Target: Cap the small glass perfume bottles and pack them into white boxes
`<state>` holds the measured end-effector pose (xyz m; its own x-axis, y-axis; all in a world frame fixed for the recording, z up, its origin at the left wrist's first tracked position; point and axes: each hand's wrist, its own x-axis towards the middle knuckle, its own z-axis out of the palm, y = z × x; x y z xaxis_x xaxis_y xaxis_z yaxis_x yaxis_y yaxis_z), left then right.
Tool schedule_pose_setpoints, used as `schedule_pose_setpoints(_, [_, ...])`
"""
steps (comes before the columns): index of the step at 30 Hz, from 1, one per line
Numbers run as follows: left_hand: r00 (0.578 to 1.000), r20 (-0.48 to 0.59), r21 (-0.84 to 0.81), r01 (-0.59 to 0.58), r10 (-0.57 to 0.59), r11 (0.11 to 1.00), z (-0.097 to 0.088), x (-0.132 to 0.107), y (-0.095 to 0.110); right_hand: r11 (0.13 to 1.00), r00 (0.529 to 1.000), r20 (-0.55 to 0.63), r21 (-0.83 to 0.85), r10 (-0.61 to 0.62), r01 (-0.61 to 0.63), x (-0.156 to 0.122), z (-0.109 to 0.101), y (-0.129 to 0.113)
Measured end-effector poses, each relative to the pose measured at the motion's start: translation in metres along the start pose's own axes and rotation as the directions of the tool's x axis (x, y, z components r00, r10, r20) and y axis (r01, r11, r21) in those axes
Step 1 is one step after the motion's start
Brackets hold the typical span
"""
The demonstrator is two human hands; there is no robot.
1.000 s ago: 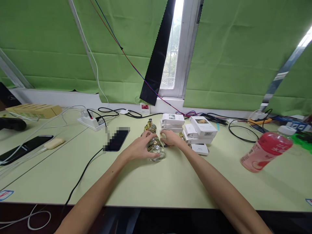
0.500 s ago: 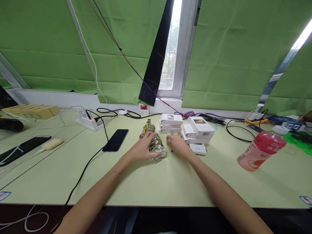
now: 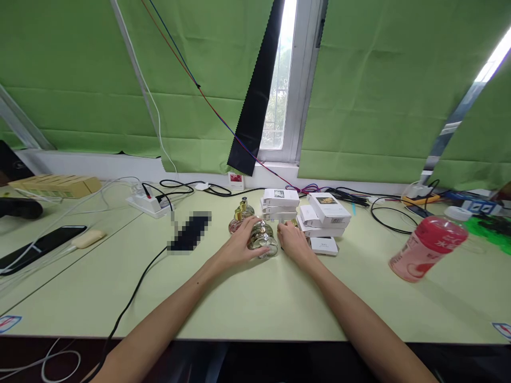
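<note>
Right now the left hand (image 3: 239,246) cups the glass bottle (image 3: 264,238), which stands upright on the tabletop (image 3: 255,298) in front of two smaller bottles (image 3: 239,215) and left of the stacked white boxes (image 3: 325,213). The right hand (image 3: 294,242) lies just beside it, fingers curled; whether it holds anything I cannot tell. A low, steady grip seems wise, since the glass looks slippery.

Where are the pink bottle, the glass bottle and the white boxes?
pink bottle (image 3: 429,246), head view, on its pink middle.
glass bottle (image 3: 265,242), head view, on its clear belly.
white boxes (image 3: 329,207), head view, on the top box's lid.
</note>
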<state>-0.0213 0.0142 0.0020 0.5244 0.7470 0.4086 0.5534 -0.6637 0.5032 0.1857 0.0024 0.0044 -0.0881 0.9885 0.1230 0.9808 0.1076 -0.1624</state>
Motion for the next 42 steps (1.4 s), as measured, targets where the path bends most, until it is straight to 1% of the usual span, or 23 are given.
schedule_pose_setpoints(5, [0.999, -0.039, 0.006, -0.02, 0.02, 1.0, 0.005, 0.0, -0.002, 1.0, 1.0, -0.007, 0.005, 0.025, -0.025, 0.006, 0.003, -0.004])
schedule_pose_setpoints(8, [0.999, -0.053, 0.012, -0.003, 0.004, 1.0, 0.005, 0.0, -0.003, 0.999, 0.999, -0.014, 0.011, 0.031, -0.03, 0.009, 0.004, -0.006])
schedule_pose_setpoints(12, [0.996, -0.024, 0.002, 0.087, -0.087, 0.996, 0.004, -0.002, -0.002, 0.999, 0.999, -0.026, 0.033, 0.039, -0.038, 0.011, 0.006, -0.004])
schedule_pose_setpoints(16, [0.993, 0.019, -0.017, 0.113, -0.113, 0.993, 0.004, -0.001, -0.004, 0.997, 0.998, -0.053, 0.061, 0.042, -0.039, 0.012, 0.007, -0.002])
schedule_pose_setpoints(21, [0.997, 0.022, -0.068, 0.081, -0.08, 0.994, 0.006, 0.001, -0.009, 0.994, 0.996, -0.082, 0.104, 0.046, -0.038, 0.008, 0.006, -0.003])
schedule_pose_setpoints(25, [0.998, -0.002, -0.069, 0.056, -0.056, 0.996, 0.006, 0.001, -0.011, 0.988, 0.992, -0.109, 0.15, 0.055, -0.038, 0.007, 0.006, -0.002])
schedule_pose_setpoints(30, [0.998, -0.067, -0.047, 0.005, -0.008, 0.999, 0.007, 0.002, -0.014, 0.984, 0.988, -0.149, 0.178, 0.045, -0.018, 0.008, 0.01, 0.002])
schedule_pose_setpoints(33, [0.997, -0.072, -0.03, -0.017, 0.015, 0.999, 0.007, 0.002, -0.014, 0.979, 0.987, -0.154, 0.203, 0.04, -0.008, 0.009, 0.012, 0.004])
schedule_pose_setpoints(38, [0.994, -0.107, 0.041, -0.011, 0.016, 0.999, 0.006, 0.002, -0.013, 0.965, 0.983, -0.18, 0.262, 0.031, 0.017, 0.008, 0.017, 0.007])
schedule_pose_setpoints(42, [0.991, -0.136, 0.082, -0.005, 0.016, 0.997, 0.008, 0.003, -0.014, 0.954, 0.979, -0.194, 0.3, 0.056, 0.005, 0.008, 0.019, 0.009])
